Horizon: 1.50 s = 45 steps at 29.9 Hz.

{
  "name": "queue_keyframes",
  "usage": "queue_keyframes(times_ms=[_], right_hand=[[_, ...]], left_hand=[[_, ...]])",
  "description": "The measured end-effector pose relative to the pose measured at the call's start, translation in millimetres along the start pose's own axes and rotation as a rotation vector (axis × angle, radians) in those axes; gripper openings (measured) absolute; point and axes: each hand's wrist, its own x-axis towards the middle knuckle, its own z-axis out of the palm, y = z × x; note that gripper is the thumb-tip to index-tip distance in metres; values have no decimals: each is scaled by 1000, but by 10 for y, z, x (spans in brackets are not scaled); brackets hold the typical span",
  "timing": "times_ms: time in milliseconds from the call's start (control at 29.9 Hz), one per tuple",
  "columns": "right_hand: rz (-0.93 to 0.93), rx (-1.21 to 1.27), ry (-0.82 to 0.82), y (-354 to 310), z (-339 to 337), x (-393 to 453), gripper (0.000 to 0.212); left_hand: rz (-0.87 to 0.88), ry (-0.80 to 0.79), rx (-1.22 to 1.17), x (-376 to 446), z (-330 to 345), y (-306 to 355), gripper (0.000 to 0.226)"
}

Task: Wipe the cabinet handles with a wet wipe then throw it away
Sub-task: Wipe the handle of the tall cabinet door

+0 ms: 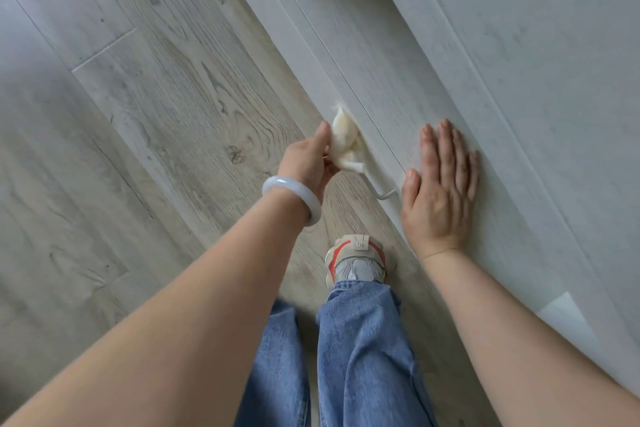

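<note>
Seen from above, a person stands at a pale grey cabinet door (450, 87). The left hand (311, 158) pinches a bunched wet wipe (343, 140) around the thin white handle (379, 191), wrapping the bar, probably so the wipe cleans all sides. The right hand (441, 180) lies flat with fingers straight on the door beside the handle, likely bracing it shut. Wood floor (138, 114) lies below.

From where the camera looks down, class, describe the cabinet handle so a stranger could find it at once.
Find the pale grey cabinet door on the right, beside the wood floor. Low on its edge runs the thin white bar handle, between left hand with wet wipe and flat right hand.
</note>
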Motion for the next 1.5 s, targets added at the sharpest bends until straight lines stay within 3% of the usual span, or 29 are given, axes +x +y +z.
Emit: queue_keyframes(times_ms=[67,134,234,368,568,735,802,936,1103,1237,1304,1504], right_hand=[[-24,-17,17,-17,-22,14,20],[-38,-40,32,-26,-37,28,19],[-24,-50,61,-9,-6,6,21],[-2,-54,58,-11,16,-9,24],[-36,-73,69,-4,4,-8,18],[-27,-106,57,10,27,-26,24],[-23,-128,44,12,38,-31,24],[-19,-154,22,11,35,-16,26],[-13,-156,21,14,55,-31,30],[22,-205,-28,3,65,-41,50],[18,-218,-43,-1,70,-53,50],[-9,-211,-2,17,73,-57,49]], left_hand=[[-14,63,-32,-43,60,-124,6],[-92,141,-152,-71,127,-221,17],[-183,173,-233,-174,212,-415,14],[-205,80,40,-358,102,-670,8],[32,170,164,-86,83,-300,10],[-92,79,272,-140,128,-445,7],[-142,38,313,-131,115,-431,21],[-122,38,129,-14,80,-212,28],[-54,-95,113,2,44,-259,6],[-43,-47,202,-39,85,-307,10],[-48,-27,302,-27,88,-252,18],[20,32,505,110,103,85,14]])
